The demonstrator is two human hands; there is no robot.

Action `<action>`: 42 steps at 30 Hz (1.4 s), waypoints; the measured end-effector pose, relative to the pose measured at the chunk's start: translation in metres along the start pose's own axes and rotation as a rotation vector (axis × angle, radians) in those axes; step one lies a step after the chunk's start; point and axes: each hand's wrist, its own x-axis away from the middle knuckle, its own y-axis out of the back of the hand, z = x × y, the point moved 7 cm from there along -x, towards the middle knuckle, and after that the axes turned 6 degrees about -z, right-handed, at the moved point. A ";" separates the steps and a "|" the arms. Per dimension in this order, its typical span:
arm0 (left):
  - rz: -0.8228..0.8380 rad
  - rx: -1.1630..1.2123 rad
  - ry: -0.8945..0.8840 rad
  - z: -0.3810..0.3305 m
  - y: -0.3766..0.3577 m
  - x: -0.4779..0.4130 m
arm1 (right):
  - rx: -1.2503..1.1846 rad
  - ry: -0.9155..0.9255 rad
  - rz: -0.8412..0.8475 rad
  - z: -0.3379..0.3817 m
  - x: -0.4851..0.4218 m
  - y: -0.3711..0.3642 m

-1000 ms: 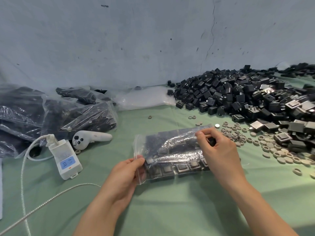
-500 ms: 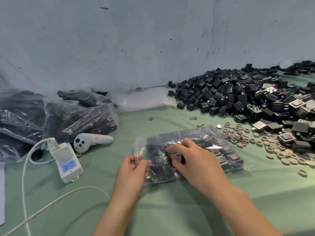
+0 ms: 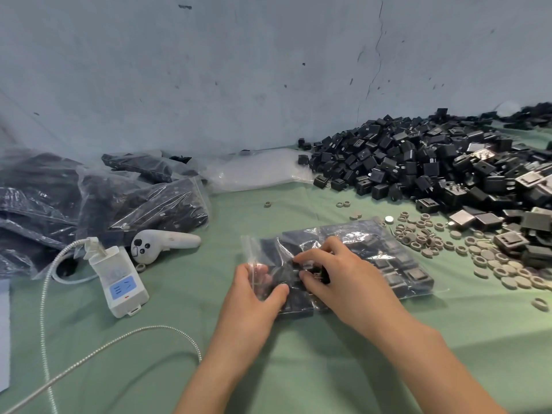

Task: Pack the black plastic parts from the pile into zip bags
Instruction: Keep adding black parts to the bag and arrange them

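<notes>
Clear zip bag (image 3: 400, 264) lies flat, long axis left-right, mouth leftward, pinched by left hand (image 3: 254, 291) and right hand (image 3: 343, 274).

— Where is the zip bag (image 3: 397, 264)?
— Lower middle of the frame, flat on the green counter (image 3: 298, 369), its long side running left to right. Clear, crinkled film, packed with black square parts in rows.
— And its mouth?
— At the left end. The left hand (image 3: 254, 291) pinches that edge; the right hand (image 3: 343, 273) curls its fingers onto the bag just beside it.
— The pile (image 3: 418, 162)?
— Upper right, a broad heap of black boxy parts, apart from the bag.
— Other bags?
— Filled bags (image 3: 143, 204) are heaped at middle left; empty clear bags (image 3: 254, 171) lie flat at upper middle, touching the pile's left edge.
</notes>
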 end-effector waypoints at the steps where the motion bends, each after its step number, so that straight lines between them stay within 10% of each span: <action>1: -0.008 0.021 0.005 0.001 0.000 -0.001 | -0.030 -0.018 -0.007 -0.001 -0.001 0.001; 12: -0.022 0.074 0.046 0.001 0.006 -0.006 | -0.699 -0.290 -0.103 -0.012 -0.006 0.011; 30: 0.120 0.115 0.053 -0.004 0.001 -0.003 | -0.771 -0.309 -0.209 -0.014 -0.003 0.014; 36: -0.392 0.117 -0.179 -0.025 0.053 -0.002 | -0.814 -0.184 -0.199 0.011 -0.006 0.014; 42: 0.002 0.245 -0.180 -0.039 0.019 0.006 | -0.491 0.094 -0.173 0.050 0.000 0.011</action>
